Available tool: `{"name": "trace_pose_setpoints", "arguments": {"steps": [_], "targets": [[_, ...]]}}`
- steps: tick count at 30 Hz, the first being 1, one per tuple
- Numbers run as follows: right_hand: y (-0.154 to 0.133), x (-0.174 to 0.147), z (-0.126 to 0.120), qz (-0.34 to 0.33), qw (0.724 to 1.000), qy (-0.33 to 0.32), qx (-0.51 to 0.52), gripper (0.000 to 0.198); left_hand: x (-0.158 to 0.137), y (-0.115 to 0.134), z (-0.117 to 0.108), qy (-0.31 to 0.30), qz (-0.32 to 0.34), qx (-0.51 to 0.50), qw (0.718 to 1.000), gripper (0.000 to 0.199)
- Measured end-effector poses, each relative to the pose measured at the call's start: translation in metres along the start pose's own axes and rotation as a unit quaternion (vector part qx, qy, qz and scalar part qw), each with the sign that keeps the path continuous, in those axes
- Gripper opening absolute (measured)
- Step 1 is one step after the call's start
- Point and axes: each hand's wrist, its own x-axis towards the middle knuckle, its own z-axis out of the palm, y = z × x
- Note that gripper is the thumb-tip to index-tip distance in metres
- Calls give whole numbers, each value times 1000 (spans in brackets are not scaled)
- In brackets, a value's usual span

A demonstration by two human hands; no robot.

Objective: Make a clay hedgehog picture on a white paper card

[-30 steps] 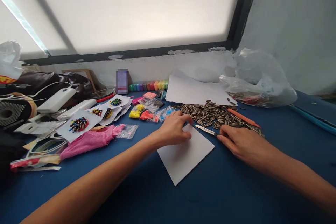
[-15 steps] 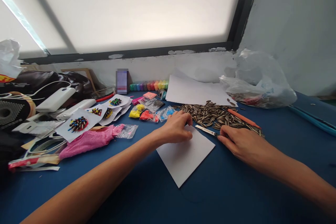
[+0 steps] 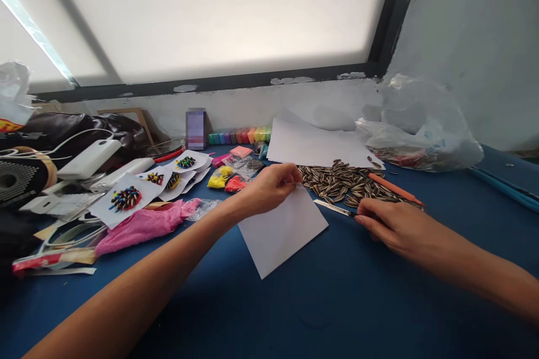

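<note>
My left hand (image 3: 275, 188) pinches the far corner of a white sheet of paper (image 3: 282, 235), which looks slightly raised off the blue table (image 3: 320, 303). In my right hand (image 3: 383, 221) is a utility knife (image 3: 334, 208), held low over the table with its blade pointing left, apart from the paper. Just beyond the knife lies a heap of striped sunflower seeds (image 3: 337, 182). An orange stick-like tool (image 3: 396, 189) rests across the right side of the heap.
Behind the seeds is a stack of white paper (image 3: 315, 148), beside a clear plastic bag (image 3: 421, 129). Coloured clay packets (image 3: 221, 176) lie left of centre. Further left are cards with coloured seeds (image 3: 126, 200), a pink cloth (image 3: 147, 230) and a white power adapter (image 3: 89, 160).
My left hand has closed on the paper's corner and shifted it left and away from me. My right hand, still holding the knife, has moved slightly right.
</note>
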Motion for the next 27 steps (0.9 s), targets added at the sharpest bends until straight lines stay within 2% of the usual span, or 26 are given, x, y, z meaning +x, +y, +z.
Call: {"name": "trace_pose_setpoints", "arguments": {"steps": [10,20,24,27], "targets": [[3,1,-1,-25,999,-12,18,24,0,-3,3,-22,-22,17,999,14],[11,1,1,-76,997,-30,6,25,1,-18,13,4,-33,57,998,21],[10,0,1,-88,995,-34,-13,25,-3,-15,19,37,38,129,990,37],[9,-1,3,-101,994,-27,-17,21,-9,-11,20,-16,112,175,978,30]]}}
